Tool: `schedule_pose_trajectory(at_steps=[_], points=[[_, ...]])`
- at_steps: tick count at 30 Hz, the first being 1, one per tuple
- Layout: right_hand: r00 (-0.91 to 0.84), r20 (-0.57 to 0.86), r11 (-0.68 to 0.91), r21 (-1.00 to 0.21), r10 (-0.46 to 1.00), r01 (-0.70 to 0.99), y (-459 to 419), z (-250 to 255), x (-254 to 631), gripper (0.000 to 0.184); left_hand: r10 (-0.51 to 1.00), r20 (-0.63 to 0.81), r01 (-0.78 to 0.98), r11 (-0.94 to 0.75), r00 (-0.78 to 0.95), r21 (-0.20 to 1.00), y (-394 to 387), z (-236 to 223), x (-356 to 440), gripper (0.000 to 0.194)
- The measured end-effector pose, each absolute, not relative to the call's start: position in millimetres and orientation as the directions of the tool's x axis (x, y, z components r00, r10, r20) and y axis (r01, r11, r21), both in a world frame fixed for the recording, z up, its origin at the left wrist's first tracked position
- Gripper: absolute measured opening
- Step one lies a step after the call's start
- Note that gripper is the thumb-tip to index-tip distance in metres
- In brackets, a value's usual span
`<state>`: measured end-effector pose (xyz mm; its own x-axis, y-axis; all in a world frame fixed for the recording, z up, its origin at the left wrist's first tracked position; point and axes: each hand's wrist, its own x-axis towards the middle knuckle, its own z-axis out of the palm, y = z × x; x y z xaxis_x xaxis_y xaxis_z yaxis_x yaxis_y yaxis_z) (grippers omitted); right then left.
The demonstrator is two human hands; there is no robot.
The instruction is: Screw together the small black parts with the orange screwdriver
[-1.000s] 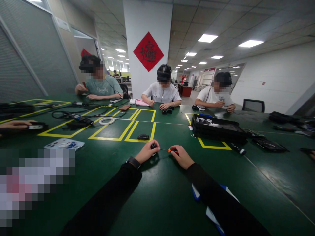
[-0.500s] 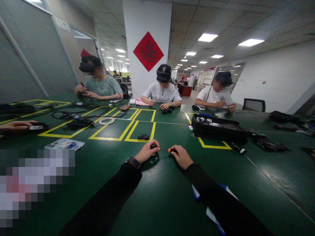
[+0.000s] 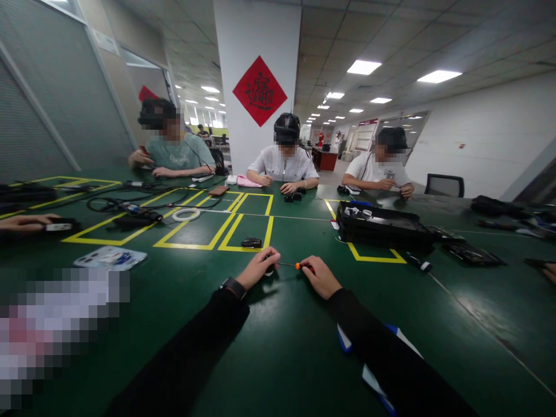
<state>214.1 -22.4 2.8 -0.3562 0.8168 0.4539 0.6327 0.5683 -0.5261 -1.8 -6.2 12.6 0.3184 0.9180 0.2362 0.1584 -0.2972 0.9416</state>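
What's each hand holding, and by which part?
Right hand: screwdriver, by its handle. Left hand: small black part, pinched near the shaft tip; which part of it is gripped can't be told.

Screwdriver (image 3: 297, 266): thin metal shaft, orange collar, dark handle partly covered; held nearly level in the right hand (image 3: 320, 278), shaft pointed toward the left hand (image 3: 259, 269). Small black part (image 3: 270, 270): pinched in the left hand, mostly hidden by fingers; whether it is touched by the tip cannot be told.

Small dark part (image 3: 270, 270), partly hidden
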Motion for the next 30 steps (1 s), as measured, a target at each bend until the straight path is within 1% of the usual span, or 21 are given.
schedule_pose_trajectory(at_steps=[3, 7, 15, 20, 30], points=[[-0.342, 0.456, 0.559, -0.532, 0.822, 0.635, -22.6, 1.9, 214.6, 0.013, 0.901, 0.27, 0.097, -0.319, 0.339, 0.943, -6.8, 14.8, -1.5, 0.029], [-0.34, 0.452, 0.557, -0.543, 0.824, 0.628, -24.6, 2.7, 214.9, 0.014, 0.893, 0.303, 0.07, -0.344, 0.333, 0.937, -7.4, 16.7, -2.7, 0.034], [-0.335, 0.456, 0.557, -0.547, 0.824, 0.625, -25.8, 4.0, 215.5, 0.016, 0.896, 0.285, 0.039, -0.316, 0.341, 0.948, -5.9, 14.7, -3.0, 0.031], [-0.343, 0.452, 0.559, -0.544, 0.824, 0.625, -25.7, 4.1, 216.7, 0.015, 0.902, 0.243, 0.008, -0.263, 0.356, 0.965, -5.6, 14.7, -1.9, 0.032], [-0.368, 0.443, 0.573, -0.557, 0.817, 0.602, -30.6, 10.9, 216.8, 0.014, 0.892, 0.293, 0.117, -0.351, 0.345, 0.929, -7.6, 19.1, -1.9, 0.035]])
